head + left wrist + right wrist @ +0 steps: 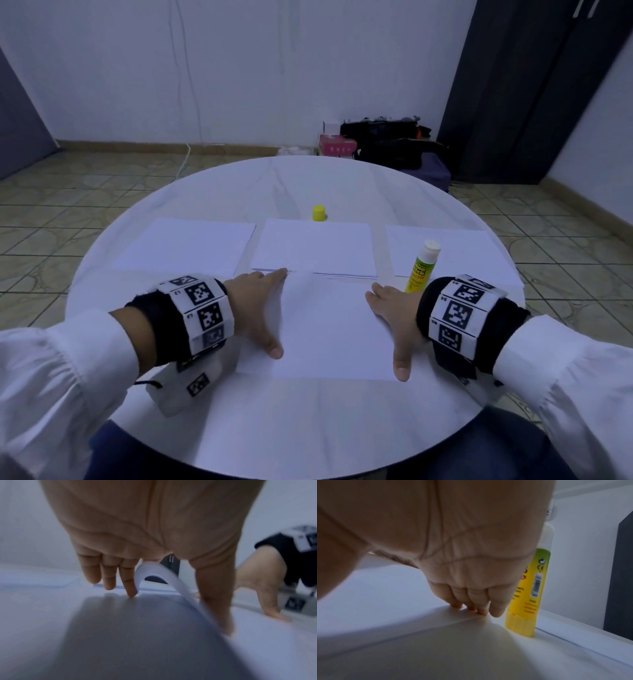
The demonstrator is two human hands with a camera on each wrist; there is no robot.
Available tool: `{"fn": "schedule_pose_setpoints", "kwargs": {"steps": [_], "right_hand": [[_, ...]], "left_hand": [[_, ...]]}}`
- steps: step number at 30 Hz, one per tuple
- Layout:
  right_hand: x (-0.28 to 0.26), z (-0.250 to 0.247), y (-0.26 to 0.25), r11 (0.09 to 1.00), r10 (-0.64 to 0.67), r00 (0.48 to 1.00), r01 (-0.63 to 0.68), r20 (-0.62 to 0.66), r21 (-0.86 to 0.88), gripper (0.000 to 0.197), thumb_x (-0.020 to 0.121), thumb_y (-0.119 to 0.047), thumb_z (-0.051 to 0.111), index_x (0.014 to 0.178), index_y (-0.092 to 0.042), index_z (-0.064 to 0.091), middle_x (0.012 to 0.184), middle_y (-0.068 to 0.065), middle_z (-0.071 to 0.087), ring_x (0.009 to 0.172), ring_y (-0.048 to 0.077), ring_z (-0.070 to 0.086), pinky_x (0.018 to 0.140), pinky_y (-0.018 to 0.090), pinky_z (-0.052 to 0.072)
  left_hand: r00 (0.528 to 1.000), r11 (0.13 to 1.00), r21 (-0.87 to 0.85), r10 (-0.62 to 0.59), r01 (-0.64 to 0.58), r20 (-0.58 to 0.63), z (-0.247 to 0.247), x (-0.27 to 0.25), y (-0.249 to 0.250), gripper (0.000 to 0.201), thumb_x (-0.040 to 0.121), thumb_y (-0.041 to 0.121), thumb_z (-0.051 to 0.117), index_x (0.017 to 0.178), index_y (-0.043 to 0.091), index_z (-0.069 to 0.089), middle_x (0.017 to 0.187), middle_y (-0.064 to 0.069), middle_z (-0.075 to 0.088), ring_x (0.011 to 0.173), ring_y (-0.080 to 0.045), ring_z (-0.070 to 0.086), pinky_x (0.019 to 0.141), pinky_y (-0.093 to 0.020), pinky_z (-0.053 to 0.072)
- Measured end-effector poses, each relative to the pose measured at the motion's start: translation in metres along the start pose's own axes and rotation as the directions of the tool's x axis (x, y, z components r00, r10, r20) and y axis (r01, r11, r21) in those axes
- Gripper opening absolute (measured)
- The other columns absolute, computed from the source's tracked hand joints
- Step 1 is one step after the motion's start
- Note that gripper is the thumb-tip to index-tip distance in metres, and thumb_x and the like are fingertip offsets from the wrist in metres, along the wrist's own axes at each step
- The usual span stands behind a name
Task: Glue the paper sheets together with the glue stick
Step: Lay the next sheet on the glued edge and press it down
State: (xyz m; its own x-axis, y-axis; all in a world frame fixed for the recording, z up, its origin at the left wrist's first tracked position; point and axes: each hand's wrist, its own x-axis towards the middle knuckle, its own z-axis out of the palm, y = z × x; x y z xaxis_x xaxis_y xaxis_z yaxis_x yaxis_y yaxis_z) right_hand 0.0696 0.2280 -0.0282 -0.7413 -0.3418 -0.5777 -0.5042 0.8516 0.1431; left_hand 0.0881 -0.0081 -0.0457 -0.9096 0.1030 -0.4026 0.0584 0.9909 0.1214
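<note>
From the head view, you sit at a round white table point(205, 192) with a loose white paper sheet point(330, 329) lying nearest you. Your left hand point(260, 308) flanks the sheet's left edge with fingers straight, the forefinger stretched to the sheet's far left corner and the thumb lying on the paper. Your right hand point(394, 318) mirrors it on the right edge — fingers forward, thumb laid along the paper toward you. Just beyond the sheet lies a stack of white paper point(315, 246); a second white stack point(185, 245) sits left of that one and a third white sheet point(462, 253) to its right. The uncapped green-and-yellow glue stick point(421, 267) stands upright just beyond your right hand, on the near edge of the right-hand paper. Its small yellow cap point(319, 213) stands beyond the middle stack, well apart from the stick.

From the left wrist, your left hand point(145, 534) has fingers point(130, 582) pointing down, tips touching the surface, and the sheet's edge point(154, 569) arches up between forefinger and thumb — lifted, though blur hides how it is held. Your right hand point(257, 582) rests flat across the sheet.

From the right wrist, your right hand's point(462, 547) fingertips point(494, 608) press down at the paper sheet's point(385, 601) edge, and the glue stick point(530, 588) stands just beside the little finger.
</note>
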Motion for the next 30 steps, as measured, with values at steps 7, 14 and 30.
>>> {"fn": "schedule_pose_setpoints", "kwargs": {"steps": [7, 14, 30], "right_hand": [[-0.009, 0.003, 0.002, 0.995, 0.009, 1.000, -0.012, 0.030, 0.100, 0.124, 0.068, -0.035, 0.083, 0.151, -0.012, -0.006, 0.157, 0.008, -0.002, 0.145, 0.023, 0.007, 0.115, 0.041, 0.021], [-0.008, 0.006, -0.005, 0.931, 0.142, 0.979, -0.081, -0.148, 0.357, 0.057, 0.074, -0.026, 0.071, 0.124, -0.027, 0.043, 0.142, 0.001, 0.025, 0.122, 0.023, 0.048, 0.094, 0.035, 0.047], [0.058, -0.068, -0.007, 0.821, 0.340, 0.923, -0.200, -0.177, 0.535, 0.034, 0.086, -0.018, 0.064, 0.118, -0.005, 0.060, 0.127, 0.015, 0.056, 0.114, 0.027, 0.056, 0.086, 0.025, 0.045]], "left_hand": [[0.997, 0.726, -0.685, -0.072, 0.054, 0.002, 0.006, -0.022, -0.020, 0.086, 0.076, -0.003, 0.075, 0.145, 0.028, 0.035, 0.128, -0.014, 0.049, 0.105, -0.028, 0.059, 0.085, -0.036, 0.054], [0.983, 0.618, -0.784, -0.111, -0.048, -0.147, 0.003, -0.030, -0.047, 0.046, 0.082, -0.012, 0.061, 0.073, 0.030, 0.076, 0.072, 0.013, 0.073, 0.065, -0.008, 0.065, 0.056, -0.016, 0.052], [0.975, 0.951, -0.289, -0.158, 0.108, -0.155, -0.056, 0.071, -0.021, 0.055, 0.086, 0.030, 0.068, 0.138, 0.019, 0.051, 0.140, -0.001, 0.049, 0.125, -0.019, 0.049, 0.092, -0.022, 0.039]]}}
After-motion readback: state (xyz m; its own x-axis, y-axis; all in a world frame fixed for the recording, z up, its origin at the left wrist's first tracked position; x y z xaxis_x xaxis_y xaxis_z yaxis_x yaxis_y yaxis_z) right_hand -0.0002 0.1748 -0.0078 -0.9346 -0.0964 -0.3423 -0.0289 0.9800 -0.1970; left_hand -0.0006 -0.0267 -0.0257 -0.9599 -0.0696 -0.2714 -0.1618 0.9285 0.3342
